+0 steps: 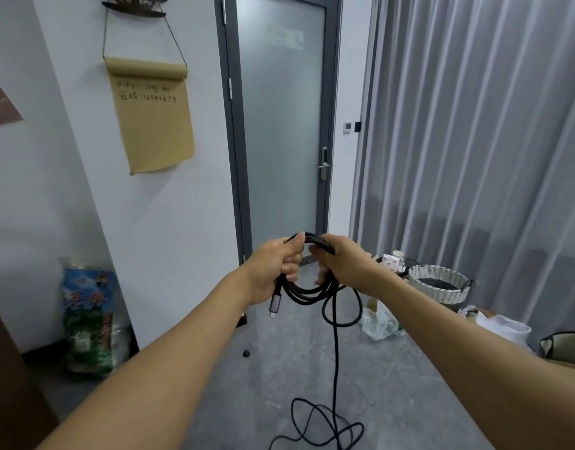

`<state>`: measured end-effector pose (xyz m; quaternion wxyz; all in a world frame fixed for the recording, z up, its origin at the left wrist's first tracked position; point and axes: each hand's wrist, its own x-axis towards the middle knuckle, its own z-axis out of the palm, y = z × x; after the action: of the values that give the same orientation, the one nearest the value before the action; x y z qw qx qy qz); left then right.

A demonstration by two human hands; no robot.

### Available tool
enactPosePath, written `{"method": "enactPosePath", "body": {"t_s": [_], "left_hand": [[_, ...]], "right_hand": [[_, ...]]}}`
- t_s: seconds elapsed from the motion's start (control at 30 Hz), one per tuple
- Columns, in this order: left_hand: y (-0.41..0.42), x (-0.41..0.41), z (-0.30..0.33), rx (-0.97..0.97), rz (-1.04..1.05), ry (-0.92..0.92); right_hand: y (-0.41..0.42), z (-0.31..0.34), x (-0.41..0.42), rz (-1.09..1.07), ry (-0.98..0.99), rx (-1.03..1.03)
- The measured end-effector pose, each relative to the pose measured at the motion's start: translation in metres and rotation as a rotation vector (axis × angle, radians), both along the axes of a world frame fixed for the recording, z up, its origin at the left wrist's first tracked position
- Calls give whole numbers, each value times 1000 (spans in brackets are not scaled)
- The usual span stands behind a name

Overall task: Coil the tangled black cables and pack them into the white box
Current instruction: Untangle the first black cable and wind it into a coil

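While both arms reach out in front of the chest, the fingers (291, 266) of the left hand (273, 271) curl tight round the black cable (304, 292), thumb pressed on top of the bundled loops; right hand (343, 263) grips the same bundle just beside it, fingers wrapped over the strands from the other side, knuckles up; the two hands nearly touch at the top of the coil. Several loops hang below the hands, approx. round, w/ one bigger loop drooping lower on the right side; a grey metal connector (274, 303) dangles from under the left hand, pointing down. One uncoiled strand drops straight from the coil to the grey floor (409, 384), where the rest of the cable lies in loose tangled curls near the bottom edge of view. White box: cannot tell, not seen here. Further out: frosted glass door (281, 125) w/ grey frame straight ahead; brown paper scroll (153, 115) w/ handwriting hung on the white wall at left; printed sack (88, 319) leaning vs. that wall; grey curtains (490, 125) at right; woven white basket (438, 284) on the floor below the curtains, plastic bags (378, 323) near it; small dark object (246, 353) on the floor by the wall corner.
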<state>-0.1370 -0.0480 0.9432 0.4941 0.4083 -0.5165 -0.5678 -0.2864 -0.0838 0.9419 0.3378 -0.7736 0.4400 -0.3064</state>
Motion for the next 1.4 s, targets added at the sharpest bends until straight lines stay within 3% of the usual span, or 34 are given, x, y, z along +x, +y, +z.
{"method": "enactPosePath", "body": {"t_s": [0.23, 0.43, 0.57, 0.8, 0.93, 1.1, 1.17, 1.27, 1.4], "left_hand": [[-2, 5, 0, 150, 4, 182], [-7, 25, -1, 169, 185, 169], [-7, 44, 1, 144, 341, 187], [-9, 62, 14, 72, 539, 220], [-10, 71, 13, 68, 636, 228], [-12, 80, 1, 125, 753, 156], [-13, 82, -4, 152, 780, 135], [-12, 85, -7, 179, 807, 118], [-11, 89, 5, 128, 817, 206]], "right_hand": [[-11, 0, 10, -31, 38, -52], [-15, -9, 10, 130, 62, 100], [-22, -10, -1, 186, 26, 35], [-31, -14, -8, 176, 502, -29], [-32, -22, -12, 123, 225, 62], [-33, -12, -14, -74, -502, 223], [-36, -8, -17, -159, -657, 215], [-45, -11, -25, -318, -648, 163], [-51, -23, -37, -570, -145, -107]]}}
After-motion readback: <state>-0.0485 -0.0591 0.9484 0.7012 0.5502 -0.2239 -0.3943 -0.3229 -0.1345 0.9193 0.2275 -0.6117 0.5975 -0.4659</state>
